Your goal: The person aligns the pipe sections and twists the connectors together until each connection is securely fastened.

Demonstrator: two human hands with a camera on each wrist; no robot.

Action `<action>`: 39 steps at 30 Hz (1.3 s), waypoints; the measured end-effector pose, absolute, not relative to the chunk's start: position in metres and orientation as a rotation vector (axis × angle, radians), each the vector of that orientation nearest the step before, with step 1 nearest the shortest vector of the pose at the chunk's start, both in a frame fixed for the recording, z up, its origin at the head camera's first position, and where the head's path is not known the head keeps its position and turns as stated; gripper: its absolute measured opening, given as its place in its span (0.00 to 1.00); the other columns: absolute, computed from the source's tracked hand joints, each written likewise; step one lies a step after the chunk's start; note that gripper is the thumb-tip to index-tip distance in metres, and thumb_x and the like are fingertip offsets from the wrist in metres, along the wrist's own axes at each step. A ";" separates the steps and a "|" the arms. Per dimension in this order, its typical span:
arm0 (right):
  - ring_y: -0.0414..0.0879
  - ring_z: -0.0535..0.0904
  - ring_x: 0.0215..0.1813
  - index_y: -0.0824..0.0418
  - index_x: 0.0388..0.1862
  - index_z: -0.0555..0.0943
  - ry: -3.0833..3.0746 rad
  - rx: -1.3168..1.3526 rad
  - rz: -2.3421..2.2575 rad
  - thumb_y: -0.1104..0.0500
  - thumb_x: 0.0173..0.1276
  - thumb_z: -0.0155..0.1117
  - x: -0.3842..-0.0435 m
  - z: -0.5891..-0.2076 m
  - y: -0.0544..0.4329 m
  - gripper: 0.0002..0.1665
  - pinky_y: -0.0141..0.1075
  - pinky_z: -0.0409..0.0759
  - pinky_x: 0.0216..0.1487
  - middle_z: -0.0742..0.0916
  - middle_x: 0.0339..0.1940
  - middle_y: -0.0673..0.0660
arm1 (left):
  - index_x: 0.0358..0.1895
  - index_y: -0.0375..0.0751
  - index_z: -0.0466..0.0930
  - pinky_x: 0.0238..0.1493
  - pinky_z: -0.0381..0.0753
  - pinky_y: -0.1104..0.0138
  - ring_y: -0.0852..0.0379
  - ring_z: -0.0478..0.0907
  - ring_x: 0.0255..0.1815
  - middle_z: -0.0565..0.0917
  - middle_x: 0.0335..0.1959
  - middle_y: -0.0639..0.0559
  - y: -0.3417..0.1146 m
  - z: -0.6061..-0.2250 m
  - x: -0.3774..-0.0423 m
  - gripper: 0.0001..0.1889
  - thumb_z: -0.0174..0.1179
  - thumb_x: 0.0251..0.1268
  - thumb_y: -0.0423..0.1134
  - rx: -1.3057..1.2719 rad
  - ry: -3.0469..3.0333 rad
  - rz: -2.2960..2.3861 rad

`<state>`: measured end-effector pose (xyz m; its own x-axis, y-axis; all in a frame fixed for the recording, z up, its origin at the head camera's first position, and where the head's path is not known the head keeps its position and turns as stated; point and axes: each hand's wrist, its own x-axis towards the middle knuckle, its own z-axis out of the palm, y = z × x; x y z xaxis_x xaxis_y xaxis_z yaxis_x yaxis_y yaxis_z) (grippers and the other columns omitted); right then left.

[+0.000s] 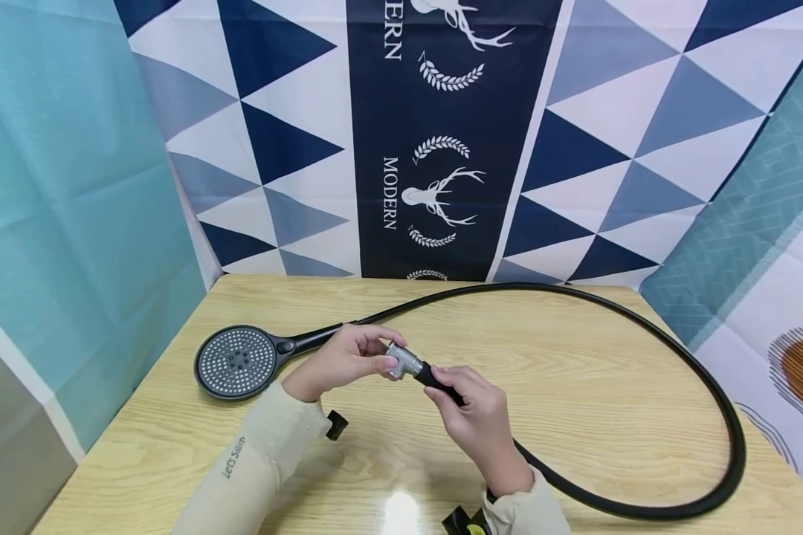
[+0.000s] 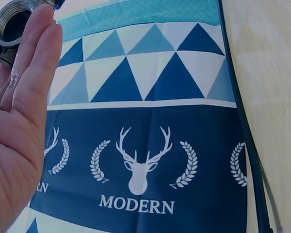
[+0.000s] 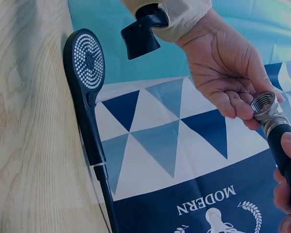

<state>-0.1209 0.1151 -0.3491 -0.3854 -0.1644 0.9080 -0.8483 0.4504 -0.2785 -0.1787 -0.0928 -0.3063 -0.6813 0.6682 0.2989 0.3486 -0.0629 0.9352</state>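
Note:
In the head view, my left hand pinches a silver metal elbow-shaped fitting between thumb and fingers. Its open, threaded mouth shows in the right wrist view, where the fitting sits at the end of a black shower hose. My right hand grips that hose end just behind the metal. The fitting and hose end are held above the table. A black handheld shower head with a pale nozzle face lies on the left, joined to the hose's other end.
The black hose loops across the back and right side of the wooden table. Behind stands a patterned cloth with triangles and deer heads. A teal cloth hangs at the left.

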 end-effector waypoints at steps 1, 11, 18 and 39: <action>0.53 0.84 0.29 0.75 0.35 0.83 -1.837 0.853 0.990 0.51 0.69 0.57 -0.121 -0.349 0.116 0.25 0.28 0.81 0.31 0.86 0.30 0.64 | 0.50 0.14 0.70 0.37 0.83 0.55 0.62 0.82 0.31 0.83 0.35 0.31 -0.092 -0.307 -0.179 0.15 0.57 0.65 0.24 1.084 1.957 1.805; 0.48 0.84 0.27 0.75 0.35 0.84 -1.946 0.793 1.074 0.80 0.38 0.74 -0.120 -0.350 0.120 0.20 0.25 0.78 0.27 0.87 0.29 0.62 | 0.51 0.17 0.71 0.33 0.83 0.63 0.62 0.82 0.28 0.83 0.33 0.31 -0.090 -0.310 -0.180 0.14 0.56 0.65 0.25 1.047 1.979 1.769; 0.34 0.70 0.17 0.76 0.36 0.84 -1.982 0.774 1.170 0.78 0.44 0.72 -0.121 -0.346 0.120 0.16 0.24 0.69 0.17 0.86 0.23 0.60 | 0.50 0.16 0.71 0.32 0.84 0.59 0.62 0.82 0.28 0.83 0.32 0.29 -0.092 -0.307 -0.182 0.14 0.56 0.65 0.23 1.068 1.982 1.781; 0.35 0.72 0.20 0.70 0.56 0.74 -2.310 0.434 1.394 0.68 0.47 0.77 -0.118 -0.347 0.108 0.36 0.32 0.73 0.20 0.85 0.39 0.61 | 0.50 0.17 0.72 0.36 0.84 0.56 0.62 0.82 0.29 0.83 0.32 0.32 -0.098 -0.315 -0.186 0.13 0.57 0.64 0.22 1.048 1.984 1.771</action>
